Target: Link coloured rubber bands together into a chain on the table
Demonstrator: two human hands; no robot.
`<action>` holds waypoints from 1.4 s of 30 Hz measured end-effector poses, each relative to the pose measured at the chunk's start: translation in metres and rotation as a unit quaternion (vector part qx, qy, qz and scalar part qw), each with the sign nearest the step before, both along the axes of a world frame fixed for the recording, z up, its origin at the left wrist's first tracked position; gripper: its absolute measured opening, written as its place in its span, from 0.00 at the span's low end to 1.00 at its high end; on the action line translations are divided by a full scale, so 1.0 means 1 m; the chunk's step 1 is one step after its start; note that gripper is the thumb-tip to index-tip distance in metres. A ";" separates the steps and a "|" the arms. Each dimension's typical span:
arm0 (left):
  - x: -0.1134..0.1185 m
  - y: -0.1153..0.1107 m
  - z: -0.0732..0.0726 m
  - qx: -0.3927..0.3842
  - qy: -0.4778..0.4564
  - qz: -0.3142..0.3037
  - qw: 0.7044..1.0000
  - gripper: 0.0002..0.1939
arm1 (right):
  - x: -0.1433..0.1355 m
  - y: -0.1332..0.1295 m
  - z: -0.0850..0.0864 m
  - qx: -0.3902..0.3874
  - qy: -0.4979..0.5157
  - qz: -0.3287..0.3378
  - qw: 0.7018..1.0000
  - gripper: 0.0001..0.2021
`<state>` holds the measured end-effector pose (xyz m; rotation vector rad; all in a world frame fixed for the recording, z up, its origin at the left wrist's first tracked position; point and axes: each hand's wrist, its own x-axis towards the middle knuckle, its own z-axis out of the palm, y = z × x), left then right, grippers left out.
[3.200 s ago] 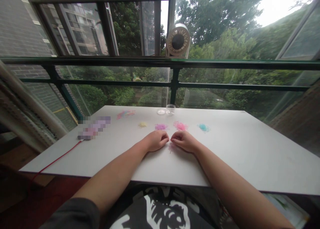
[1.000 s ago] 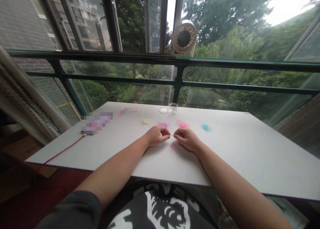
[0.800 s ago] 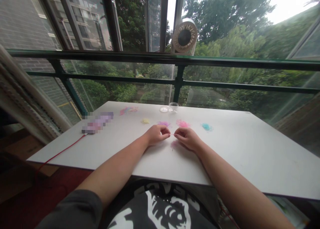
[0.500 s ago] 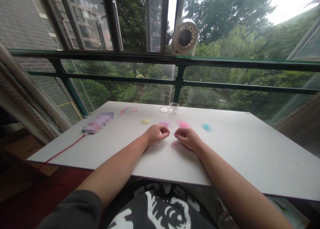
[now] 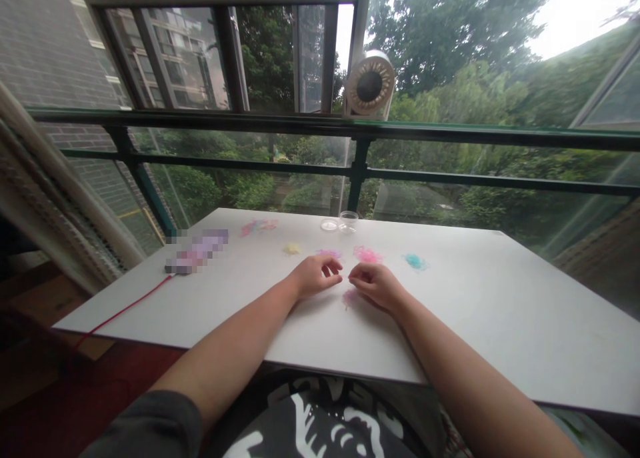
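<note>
My left hand hovers over the middle of the white table, thumb and fingers parted with nothing visible between them. Just to its right, my right hand has thumb and index fingertips pinched together; whatever is in the pinch is too small to make out. Beneath the right hand lies a small pinkish-purple clump of thin loops, partly hidden. Beyond the hands are loose piles of what look like small rubber bands: purple, pink, teal and yellow.
A mixed-colour pile lies at the back left. Near the far edge a clear round tub stands beside its lid. On the left is a blurred-out purple device with a red cable. A green railing runs behind the table.
A thin strand stretched between both pinches earlier; now it no longer shows. My left fingers have parted, while the right hand stays pinched. The view has tilted up slightly.
</note>
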<state>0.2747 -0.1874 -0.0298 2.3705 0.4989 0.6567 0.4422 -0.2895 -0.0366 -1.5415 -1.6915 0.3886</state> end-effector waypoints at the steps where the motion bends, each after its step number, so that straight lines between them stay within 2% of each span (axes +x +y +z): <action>1: 0.000 0.000 0.000 0.004 0.005 -0.006 1.000 0.11 | -0.001 0.000 0.001 -0.002 -0.001 -0.001 1.000 0.06; 6: -0.002 0.000 -0.001 0.030 0.019 -0.011 0.999 0.08 | -0.001 0.000 0.001 -0.006 -0.002 -0.001 1.000 0.06; 14: -0.004 0.028 0.001 0.122 0.036 0.142 0.982 0.08 | 0.007 0.002 0.001 -0.027 -0.040 -0.081 0.996 0.06; 19: 0.003 0.038 -0.002 0.125 0.040 0.193 0.972 0.08 | 0.007 0.003 0.001 -0.046 -0.044 -0.098 0.993 0.07; 25: 0.011 0.042 -0.009 0.124 0.039 0.197 0.972 0.09 | 0.008 0.003 0.000 -0.053 -0.048 -0.093 0.993 0.07; 34: 0.004 0.043 -0.007 0.118 0.045 0.192 0.973 0.10 | 0.010 0.002 0.002 -0.063 -0.075 -0.088 0.991 0.07; 42: 0.012 0.036 -0.007 0.126 0.057 0.192 0.972 0.09 | 0.012 -0.005 0.009 -0.098 -0.096 -0.036 0.990 0.07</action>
